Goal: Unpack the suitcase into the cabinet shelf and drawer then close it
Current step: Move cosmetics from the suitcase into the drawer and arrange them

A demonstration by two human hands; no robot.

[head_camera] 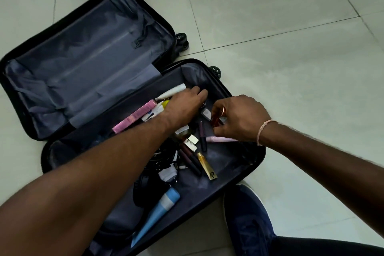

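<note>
Head view showed a black suitcase lying open on the tiled floor, its near half strewn with toiletries: a pink box, a blue tube, a gold tube and black cables. The left hand reached flat over the pile with fingers extended, holding nothing visible. The right hand pinched what looked like a small reddish bottle between curled fingers.

My left hand reaches flat across the toiletries in the open black hard-shell suitcase on the pale tiled floor, while my right hand pinches a small reddish bottle.
</note>
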